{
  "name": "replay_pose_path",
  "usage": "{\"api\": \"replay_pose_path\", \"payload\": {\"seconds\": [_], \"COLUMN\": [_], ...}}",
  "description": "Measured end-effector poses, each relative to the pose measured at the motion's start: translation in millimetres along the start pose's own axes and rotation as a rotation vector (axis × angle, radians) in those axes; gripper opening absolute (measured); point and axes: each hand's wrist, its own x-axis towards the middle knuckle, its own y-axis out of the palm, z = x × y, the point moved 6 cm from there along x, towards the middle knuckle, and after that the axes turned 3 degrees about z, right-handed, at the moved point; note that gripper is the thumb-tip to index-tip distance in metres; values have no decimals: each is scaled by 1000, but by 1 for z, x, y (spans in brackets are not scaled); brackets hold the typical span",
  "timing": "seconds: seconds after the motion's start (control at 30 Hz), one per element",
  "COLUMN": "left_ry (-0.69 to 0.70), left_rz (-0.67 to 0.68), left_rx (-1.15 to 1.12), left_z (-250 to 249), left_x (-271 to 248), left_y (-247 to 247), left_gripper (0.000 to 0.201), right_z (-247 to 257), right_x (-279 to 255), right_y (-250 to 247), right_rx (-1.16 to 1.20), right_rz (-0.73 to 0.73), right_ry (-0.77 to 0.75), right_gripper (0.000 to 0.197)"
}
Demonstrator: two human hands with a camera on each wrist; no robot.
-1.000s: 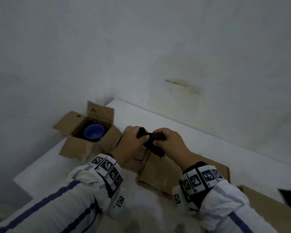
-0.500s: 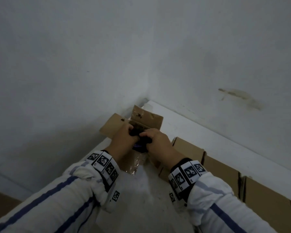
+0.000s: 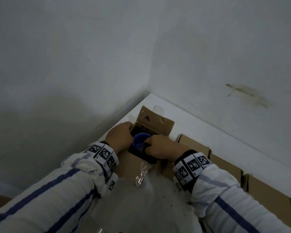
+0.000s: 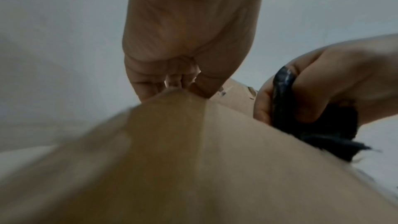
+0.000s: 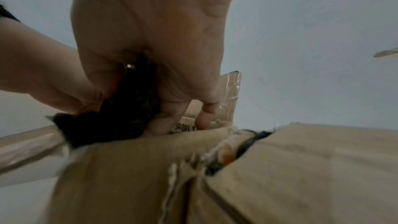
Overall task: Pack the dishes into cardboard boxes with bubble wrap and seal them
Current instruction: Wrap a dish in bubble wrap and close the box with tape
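An open cardboard box (image 3: 155, 121) stands in the far corner of the white table (image 3: 200, 130), and a blue bowl (image 3: 140, 140) sits inside it. My left hand (image 3: 128, 130) pinches the box's left flap (image 4: 183, 125) at its edge, fingers curled over the cardboard. My right hand (image 3: 149, 145) reaches into the box from the near right side, right beside the bowl. It grips a crumpled piece of black wrap (image 3: 145, 147), which also shows in the right wrist view as black wrap (image 5: 120, 117) bunched under the fingers (image 5: 206, 113). The bowl's lower part is hidden.
A row of shut cardboard boxes (image 3: 225, 165) runs along the table's right side toward me. A strip of clear plastic (image 3: 141, 174) hangs off the open box's near flap over a white textured sheet (image 3: 149, 202). Grey walls close the corner behind the box.
Both hands moved left from the flat cardboard to the open box with the bowl. The left hand let go of the black wrap and took the box flap.
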Motion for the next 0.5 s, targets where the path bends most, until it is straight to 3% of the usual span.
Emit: {"api": "replay_pose_path", "payload": {"seconds": [0.13, 0.27, 0.5], "left_ry": [-38, -72, -109], "left_rz": [11, 16, 31], "left_rx": [8, -16, -8], "left_z": [-5, -8, -16], "left_x": [-4, -4, -3], "left_y": [9, 11, 6], "left_gripper": [24, 20, 21], "right_z": [-4, -4, -8], "right_x": [-8, -9, -17], "right_y": [7, 20, 10], "right_rx": [-92, -259, -12], "right_rz": [76, 16, -29], "right_ry": [-9, -33, -6], "right_gripper": [38, 43, 30]}}
